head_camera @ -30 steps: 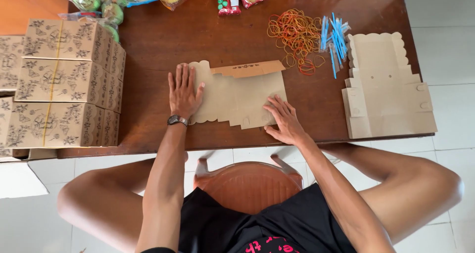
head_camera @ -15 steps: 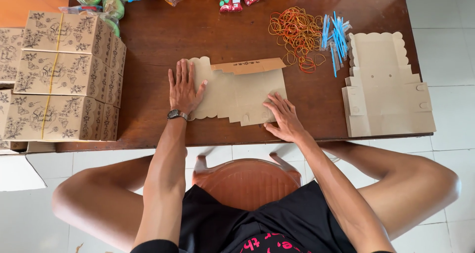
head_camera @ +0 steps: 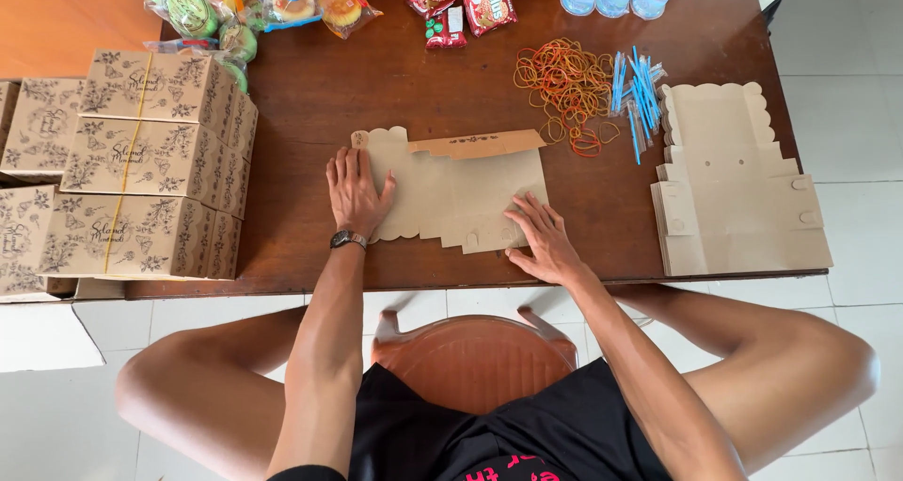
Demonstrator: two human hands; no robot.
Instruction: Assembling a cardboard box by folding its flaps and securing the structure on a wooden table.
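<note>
I'm watching both hands press flat on the unfolded tan cardboard box blank with the scalloped edge, which lies in the middle of the dark brown wooden bench. Compared with a second ago, almost nothing has moved: the left hand sits on the blank's left end as before, palm down, fingers spread and extended, gripping nothing. The right hand holds the same spot on the lower right corner, fingers splayed and open, pinning the card instead of grasping it. The long top flap stands folded over along the far edge, just as it did. So I read this as a hold, a crease being pressed in, not a new fold; whether the card under the right fingers is bent at all, I can't quite make out from here.

To the left, stacked patterned brown boxes stand assembled. To the right, a pile of flat tan blanks waits, with loose coloured rubber bands and blue straws beyond the blank.
</note>
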